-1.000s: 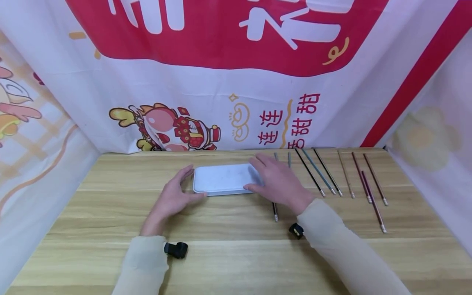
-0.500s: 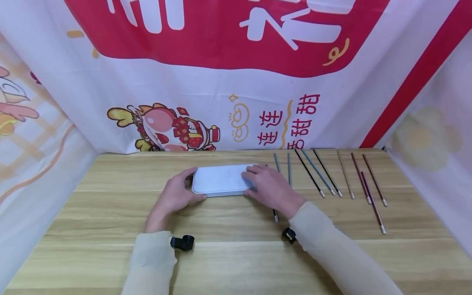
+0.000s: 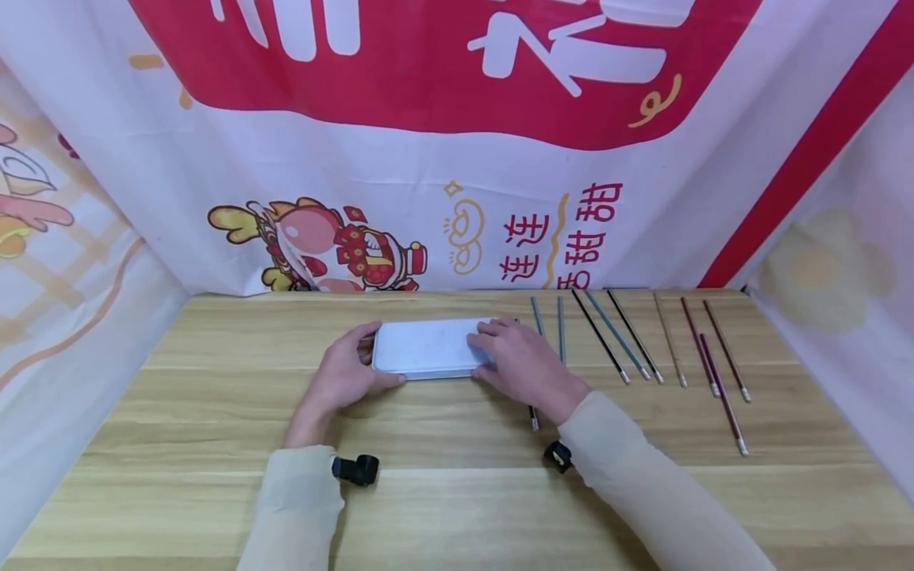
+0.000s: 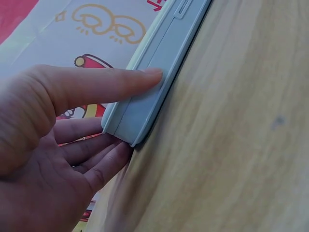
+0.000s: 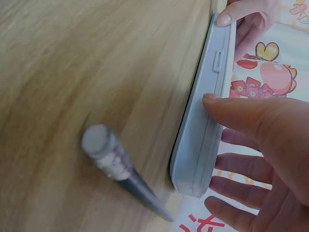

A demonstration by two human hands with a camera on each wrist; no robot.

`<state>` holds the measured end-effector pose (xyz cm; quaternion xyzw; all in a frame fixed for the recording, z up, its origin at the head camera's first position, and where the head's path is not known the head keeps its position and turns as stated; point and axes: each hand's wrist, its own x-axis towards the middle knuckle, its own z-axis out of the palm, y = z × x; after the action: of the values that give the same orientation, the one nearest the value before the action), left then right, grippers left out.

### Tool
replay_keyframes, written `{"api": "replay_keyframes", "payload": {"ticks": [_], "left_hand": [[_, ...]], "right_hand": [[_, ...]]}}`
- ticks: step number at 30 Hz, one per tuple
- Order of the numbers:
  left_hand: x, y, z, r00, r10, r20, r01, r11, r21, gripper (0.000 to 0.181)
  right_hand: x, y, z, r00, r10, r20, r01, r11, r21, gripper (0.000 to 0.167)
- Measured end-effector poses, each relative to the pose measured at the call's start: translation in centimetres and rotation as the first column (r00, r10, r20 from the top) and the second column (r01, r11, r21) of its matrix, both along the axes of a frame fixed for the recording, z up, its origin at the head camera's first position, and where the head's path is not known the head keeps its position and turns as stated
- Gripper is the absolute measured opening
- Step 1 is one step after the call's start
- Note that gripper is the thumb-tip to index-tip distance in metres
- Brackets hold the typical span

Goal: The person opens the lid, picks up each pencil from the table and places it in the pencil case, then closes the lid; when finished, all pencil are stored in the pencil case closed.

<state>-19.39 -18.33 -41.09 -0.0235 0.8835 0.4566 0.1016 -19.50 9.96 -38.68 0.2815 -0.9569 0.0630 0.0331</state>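
A pale blue-white pencil case (image 3: 428, 345), its lid down, lies lengthwise on the table toward the back. My left hand (image 3: 343, 373) grips its left end. In the left wrist view, the thumb presses the case's front side (image 4: 145, 101) and the fingers reach round the end. My right hand (image 3: 528, 366) holds the right part, fingers on the lid and thumb against the front side. A small latch (image 5: 218, 61) shows on that front side in the right wrist view. Beneath my right hand lies a black pencil (image 3: 533, 418), partly hidden, with its eraser end toward me.
Two blue pencils (image 3: 561, 329) lie just right of the case. Farther right are several more: black pencils (image 3: 600, 337), a tan pencil (image 3: 670, 339) and purple-red pencils (image 3: 724, 394). Printed cloth (image 3: 457, 159) hangs along the table's back edge and both sides.
My right hand has shifted slightly left and settled its fingers farther onto the lid, uncovering more of the blue pencils. My left hand has closed in a little on its end. The case barely moved.
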Motion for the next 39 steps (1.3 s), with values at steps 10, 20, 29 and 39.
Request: {"api": "replay_keyframes", "payload": {"ticks": [10, 20, 29, 39], "left_hand": [[0.2, -0.2, -0.5, 1.000, -0.009, -0.025, 0.011, 0.996, 0.083, 0.100], [0.3, -0.1, -0.9, 1.000, -0.008, -0.009, 0.009, 0.993, 0.119, 0.102], [0.4, -0.1, -0.6, 0.999, 0.002, -0.032, 0.000, 0.999, 0.054, 0.101], [0.3, -0.2, -0.6, 0.999, -0.004, -0.042, 0.004, 1.000, 0.013, 0.100]], "right_hand": [[-0.4, -2.2, 0.9, 0.999, -0.007, 0.050, 0.008, 1.000, -0.023, 0.067], [-0.8, -4.6, 0.9, 0.996, -0.021, 0.092, 0.010, 0.994, 0.113, 0.072], [-0.9, -5.2, 1.1, 0.999, 0.023, 0.036, -0.030, 0.981, 0.190, 0.064], [-0.8, -5.2, 1.2, 0.998, 0.032, 0.046, -0.041, 0.975, 0.216, 0.066]]}}
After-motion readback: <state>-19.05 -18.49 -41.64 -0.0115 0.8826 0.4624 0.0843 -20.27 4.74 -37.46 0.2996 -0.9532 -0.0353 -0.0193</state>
